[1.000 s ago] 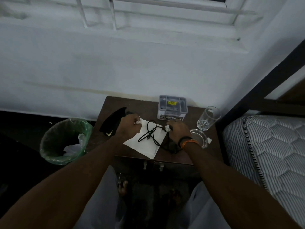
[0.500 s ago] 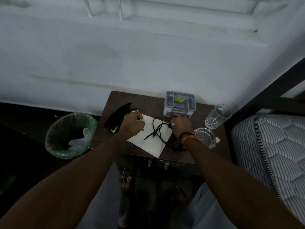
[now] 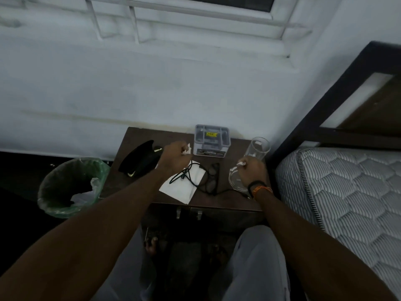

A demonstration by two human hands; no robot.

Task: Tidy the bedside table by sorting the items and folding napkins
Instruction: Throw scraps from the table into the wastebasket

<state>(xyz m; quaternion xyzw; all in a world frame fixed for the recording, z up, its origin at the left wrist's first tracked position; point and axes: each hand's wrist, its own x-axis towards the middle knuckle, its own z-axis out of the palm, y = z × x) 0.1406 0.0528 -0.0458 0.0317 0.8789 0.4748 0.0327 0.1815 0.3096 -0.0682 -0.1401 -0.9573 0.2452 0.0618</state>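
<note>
On the dark brown bedside table (image 3: 219, 203) lies a white napkin (image 3: 181, 187) with a dark cable (image 3: 188, 175) coiled across it. Dark glasses (image 3: 211, 178) lie just right of the napkin. My left hand (image 3: 175, 158) hovers over the napkin's far corner and grips a small crumpled white scrap (image 3: 186, 149). My right hand (image 3: 251, 172) is over a glass ashtray (image 3: 235, 179) at the table's right side and pinches another white scrap (image 3: 241, 164). A tall clear drinking glass (image 3: 258, 149) stands just behind that hand.
A grey organiser box (image 3: 211, 143) with a yellow label stands at the table's back edge. A black Nike item (image 3: 141, 159) lies at the left. A green-lined waste bin (image 3: 71, 187) sits on the floor to the left; a mattress (image 3: 347, 192) borders the right.
My right hand moved right, from the cable and glasses to above the ashtray, still holding its white scrap. The glasses are now uncovered. My left hand lifted slightly toward the back.
</note>
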